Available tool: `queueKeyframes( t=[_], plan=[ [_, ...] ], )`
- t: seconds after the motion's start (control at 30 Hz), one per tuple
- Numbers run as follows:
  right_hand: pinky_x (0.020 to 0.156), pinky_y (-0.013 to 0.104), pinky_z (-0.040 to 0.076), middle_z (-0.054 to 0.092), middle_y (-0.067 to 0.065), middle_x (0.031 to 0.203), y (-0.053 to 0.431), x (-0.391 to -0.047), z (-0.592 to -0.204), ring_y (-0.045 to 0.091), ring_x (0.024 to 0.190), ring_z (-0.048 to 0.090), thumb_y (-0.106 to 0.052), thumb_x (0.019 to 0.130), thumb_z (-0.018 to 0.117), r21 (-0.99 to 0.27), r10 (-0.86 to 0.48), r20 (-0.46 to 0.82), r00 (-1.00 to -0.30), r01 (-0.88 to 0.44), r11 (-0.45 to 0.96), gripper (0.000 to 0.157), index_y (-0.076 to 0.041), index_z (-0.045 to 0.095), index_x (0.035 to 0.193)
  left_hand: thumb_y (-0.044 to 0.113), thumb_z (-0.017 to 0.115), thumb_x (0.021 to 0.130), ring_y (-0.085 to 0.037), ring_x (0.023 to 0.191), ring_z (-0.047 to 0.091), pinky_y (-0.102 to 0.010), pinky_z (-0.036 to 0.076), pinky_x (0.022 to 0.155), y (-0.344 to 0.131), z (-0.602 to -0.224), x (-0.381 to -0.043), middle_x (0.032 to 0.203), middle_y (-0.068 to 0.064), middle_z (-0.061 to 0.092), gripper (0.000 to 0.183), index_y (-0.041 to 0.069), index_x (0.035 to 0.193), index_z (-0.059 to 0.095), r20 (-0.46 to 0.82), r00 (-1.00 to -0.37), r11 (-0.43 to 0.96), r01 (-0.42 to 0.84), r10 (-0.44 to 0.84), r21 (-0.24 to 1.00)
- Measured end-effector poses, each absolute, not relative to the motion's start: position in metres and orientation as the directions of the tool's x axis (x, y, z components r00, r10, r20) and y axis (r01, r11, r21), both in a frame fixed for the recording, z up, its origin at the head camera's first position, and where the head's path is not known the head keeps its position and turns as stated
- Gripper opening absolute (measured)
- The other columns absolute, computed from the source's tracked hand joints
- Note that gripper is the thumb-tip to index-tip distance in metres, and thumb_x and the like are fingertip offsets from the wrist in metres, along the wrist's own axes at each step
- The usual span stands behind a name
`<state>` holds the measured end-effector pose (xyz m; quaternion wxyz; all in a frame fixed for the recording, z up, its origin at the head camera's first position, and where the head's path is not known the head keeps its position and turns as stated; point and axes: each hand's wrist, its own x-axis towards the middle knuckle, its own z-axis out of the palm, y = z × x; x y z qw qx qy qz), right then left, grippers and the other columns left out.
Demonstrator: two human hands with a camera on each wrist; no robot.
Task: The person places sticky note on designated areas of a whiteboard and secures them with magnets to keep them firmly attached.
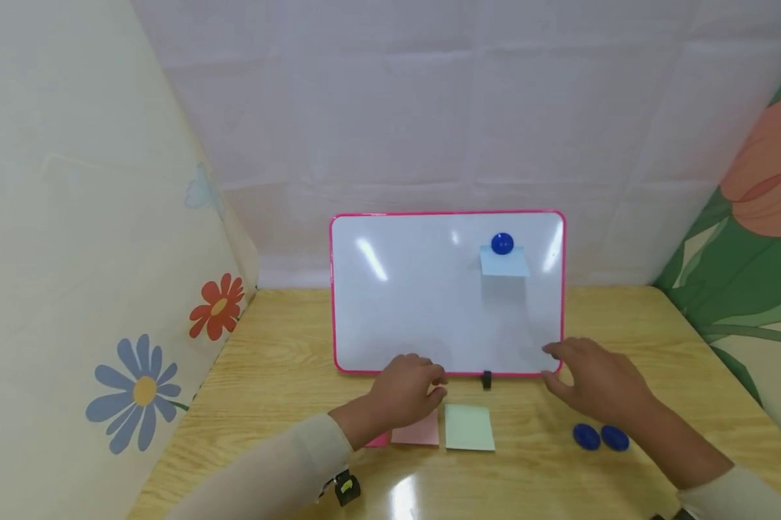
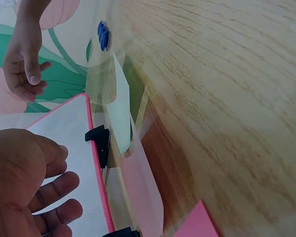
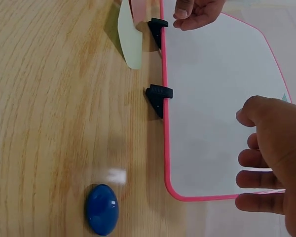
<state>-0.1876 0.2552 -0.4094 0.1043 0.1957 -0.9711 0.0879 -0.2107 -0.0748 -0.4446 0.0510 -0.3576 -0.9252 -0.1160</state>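
Left hand [image 1: 403, 390] is seen near light-pink note [image 1: 419, 433], right hand [image 1: 601, 379] by whiteboard [image 1: 416, 296]; thumbs and fingers apart, nothing gripped. Board contact can't be confirmed. Blue note [image 1: 504, 266] is pinned by magnet [image 1: 502, 243].

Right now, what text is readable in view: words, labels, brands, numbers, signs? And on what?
None legible.
Whiteboard: no writing visible.
Light blue note, pale green note, light pink note: no writing on the parts that show.
Black wrist device by the left sleeve: a yellow-green mark, too small and blurred to read.
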Motion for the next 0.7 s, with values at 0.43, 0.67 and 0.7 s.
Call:
queueKeyframes(
  t=[0.43,0.67,0.7],
  plan=[
    [0.065,0.046,0.057,0.070,0.014,0.112,0.266,-0.181,-0.416,0.036,0.105,0.066,-0.033,0.087,0.079,-0.134,-0.400,0.217,-0.890,-0.433,0.891,0.040,-0.008,0.072,0.117,0.028,0.073,0.096,-0.007,0.076,0.059,-0.028,0.049,0.075,-0.071,-0.449,-0.210,0.091,0.009,0.072,0.014,0.018,0.104,0.077,0.175,-0.719,0.709,0.694,0.672,0.127],
    [0.062,0.043,0.056,0.071,0.007,0.107,0.271,-0.178,-0.419,0.033,0.102,0.067,-0.035,0.088,0.080,-0.126,-0.399,0.169,-0.901,-0.421,0.898,0.038,-0.010,0.072,0.115,0.025,0.074,0.095,-0.007,0.076,0.059,-0.027,0.048,0.073,-0.070,-0.453,-0.209,0.092,0.009,0.073,0.013,0.018,0.105,0.078,0.181,-0.705,0.694,0.708,0.686,0.129],
    [0.062,0.044,0.056,0.071,0.007,0.107,0.271,-0.177,-0.420,0.033,0.103,0.067,-0.035,0.087,0.080,-0.125,-0.400,0.168,-0.901,-0.422,0.898,0.038,-0.010,0.072,0.115,0.025,0.074,0.094,-0.007,0.075,0.059,-0.026,0.048,0.072,-0.070,-0.453,-0.209,0.092,0.009,0.073,0.013,0.018,0.104,0.078,0.185,-0.704,0.692,0.710,0.686,0.130]
  ],
)
